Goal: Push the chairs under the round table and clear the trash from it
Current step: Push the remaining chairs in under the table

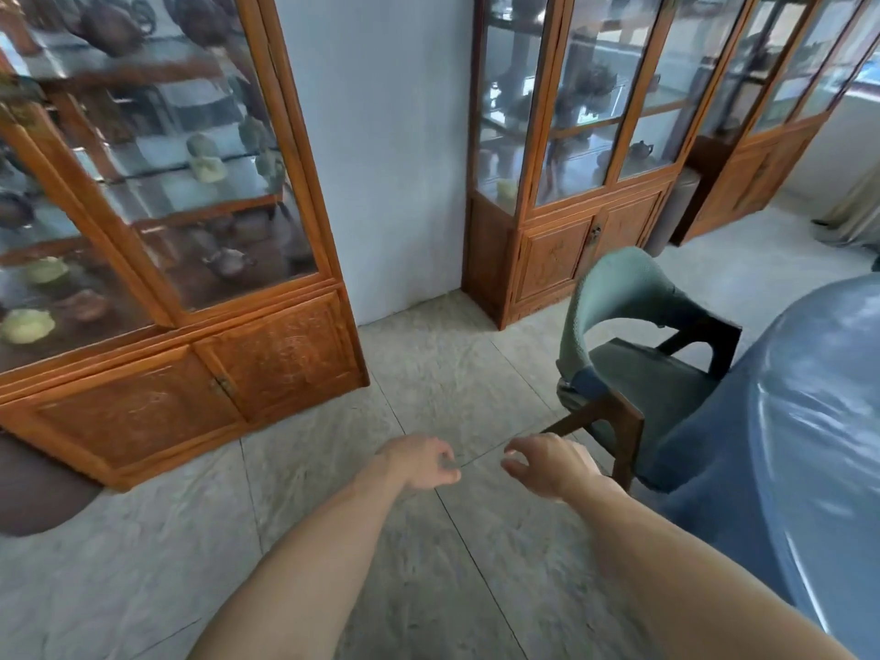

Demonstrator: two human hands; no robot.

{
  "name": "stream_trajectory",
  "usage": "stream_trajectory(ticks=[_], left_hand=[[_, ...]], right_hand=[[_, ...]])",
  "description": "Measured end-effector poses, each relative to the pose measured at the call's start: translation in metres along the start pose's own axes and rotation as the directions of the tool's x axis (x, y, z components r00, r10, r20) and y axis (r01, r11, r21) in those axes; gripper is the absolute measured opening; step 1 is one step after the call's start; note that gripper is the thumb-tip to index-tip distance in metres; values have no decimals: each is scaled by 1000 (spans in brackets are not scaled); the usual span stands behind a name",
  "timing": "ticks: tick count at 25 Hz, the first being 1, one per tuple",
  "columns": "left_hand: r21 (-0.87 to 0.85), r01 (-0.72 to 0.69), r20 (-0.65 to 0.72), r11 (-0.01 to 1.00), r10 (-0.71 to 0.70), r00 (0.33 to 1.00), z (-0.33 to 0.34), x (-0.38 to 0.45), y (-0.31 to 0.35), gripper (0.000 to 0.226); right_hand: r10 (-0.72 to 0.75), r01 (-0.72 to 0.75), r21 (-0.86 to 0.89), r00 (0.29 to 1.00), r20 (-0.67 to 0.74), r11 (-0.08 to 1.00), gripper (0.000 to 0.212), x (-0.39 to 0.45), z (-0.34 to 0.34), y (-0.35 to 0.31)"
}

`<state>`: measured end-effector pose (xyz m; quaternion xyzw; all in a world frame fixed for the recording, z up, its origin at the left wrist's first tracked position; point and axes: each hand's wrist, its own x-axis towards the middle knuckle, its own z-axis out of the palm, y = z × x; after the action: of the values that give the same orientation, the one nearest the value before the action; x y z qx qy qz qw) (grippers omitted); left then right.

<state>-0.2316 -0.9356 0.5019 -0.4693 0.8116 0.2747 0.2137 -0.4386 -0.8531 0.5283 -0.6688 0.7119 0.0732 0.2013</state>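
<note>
A chair point(633, 335) with a green padded back, green seat and dark wooden legs stands at the right, its seat partly tucked beneath the round table point(819, 421). The table wears a blue cloth under shiny plastic film; only its left part shows, and no trash is visible on it. My left hand point(424, 462) and my right hand point(547, 464) are stretched out over the floor, fingers loosely curled, holding nothing. My right hand is just left of the chair's near leg, not touching it.
A tall wooden display cabinet point(200, 373) full of teapots stands at the left, and another cabinet point(566, 240) behind the chair, with a third cabinet point(762, 173) further right. Pale tiled floor point(428, 564) lies between them. A dark rounded object point(38, 488) sits at the far left.
</note>
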Motion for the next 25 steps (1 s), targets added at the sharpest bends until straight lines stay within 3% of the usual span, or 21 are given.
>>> stream_trajectory(ticks=[12, 18, 25], left_hand=[[59, -83, 1, 995, 83, 997, -143, 194, -19, 46], [64, -59, -15, 996, 60, 998, -248, 284, 3, 50], [110, -138, -30, 984, 142, 989, -331, 393, 38, 53]], right_hand=[[67, -69, 97, 998, 18, 993, 43, 199, -69, 72], [135, -130, 122, 990, -30, 984, 42, 302, -130, 127], [264, -252, 153, 963, -58, 955, 43, 381, -181, 194]])
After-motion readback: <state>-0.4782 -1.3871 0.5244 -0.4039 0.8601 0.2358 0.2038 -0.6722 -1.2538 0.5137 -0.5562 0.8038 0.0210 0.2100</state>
